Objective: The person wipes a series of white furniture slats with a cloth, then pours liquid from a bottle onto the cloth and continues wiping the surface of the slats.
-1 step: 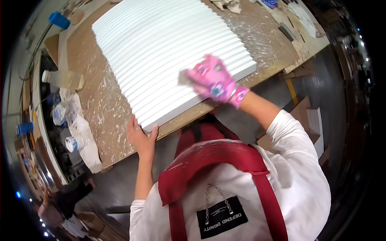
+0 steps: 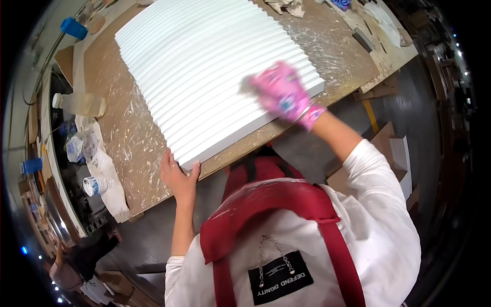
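Note:
A large white panel (image 2: 204,77) with rounded parallel ridges lies flat on a workbench. My left hand (image 2: 179,176), bare, grips its near left corner, thumb on the front edge and fingers along the left side. Over the panel's near right part is my right hand (image 2: 284,94) in a pink flowered glove, smeared by motion. Its fingers are closed on a small grey pad (image 2: 247,88) that is against the ridges. Most of the pad is hidden by the glove, and blur hides its exact kind.
White streaks mark the brown workbench top (image 2: 138,169). Along its left side are a cloudy jar (image 2: 82,104), a crumpled plastic bag (image 2: 82,143), a white tub (image 2: 94,185) and a blue cup (image 2: 74,28). A grey block (image 2: 363,40) lies far right. Another person (image 2: 92,258) is at lower left.
My right hand has slid to the right and slightly away from me across the ridges, with the grey pad. The left hand keeps its place at the corner.

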Motion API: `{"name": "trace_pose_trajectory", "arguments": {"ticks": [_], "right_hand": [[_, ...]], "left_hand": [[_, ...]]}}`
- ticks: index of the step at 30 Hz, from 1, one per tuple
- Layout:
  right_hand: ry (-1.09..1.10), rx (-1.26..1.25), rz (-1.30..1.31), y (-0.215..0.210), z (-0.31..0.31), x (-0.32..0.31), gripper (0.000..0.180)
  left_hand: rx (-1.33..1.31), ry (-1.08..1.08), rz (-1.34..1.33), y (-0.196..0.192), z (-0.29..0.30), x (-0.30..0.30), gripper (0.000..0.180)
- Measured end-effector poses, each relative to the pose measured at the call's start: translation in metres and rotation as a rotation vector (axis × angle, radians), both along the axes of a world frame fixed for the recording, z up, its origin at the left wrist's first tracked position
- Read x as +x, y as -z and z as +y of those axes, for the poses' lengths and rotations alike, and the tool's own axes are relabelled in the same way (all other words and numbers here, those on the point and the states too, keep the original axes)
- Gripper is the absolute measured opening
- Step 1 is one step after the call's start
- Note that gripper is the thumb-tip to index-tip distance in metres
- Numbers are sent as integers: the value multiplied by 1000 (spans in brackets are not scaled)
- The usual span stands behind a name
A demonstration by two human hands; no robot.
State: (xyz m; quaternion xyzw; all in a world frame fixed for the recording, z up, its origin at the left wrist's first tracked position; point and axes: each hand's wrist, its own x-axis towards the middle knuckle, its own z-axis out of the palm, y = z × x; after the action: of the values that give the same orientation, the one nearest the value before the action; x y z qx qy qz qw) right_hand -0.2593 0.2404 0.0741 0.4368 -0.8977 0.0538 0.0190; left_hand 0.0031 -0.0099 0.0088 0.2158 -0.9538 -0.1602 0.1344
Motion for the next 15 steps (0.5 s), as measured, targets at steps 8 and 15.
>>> {"name": "trace_pose_trajectory", "arguments": {"ticks": [8, 15], "right_hand": [[383, -355, 64, 14, 136, -94, 35], [434, -216, 117, 13, 105, -87, 32]], "left_hand": [[5, -29, 26, 10, 30, -11, 78], [-2, 60, 21, -2, 24, -16, 76]]}}
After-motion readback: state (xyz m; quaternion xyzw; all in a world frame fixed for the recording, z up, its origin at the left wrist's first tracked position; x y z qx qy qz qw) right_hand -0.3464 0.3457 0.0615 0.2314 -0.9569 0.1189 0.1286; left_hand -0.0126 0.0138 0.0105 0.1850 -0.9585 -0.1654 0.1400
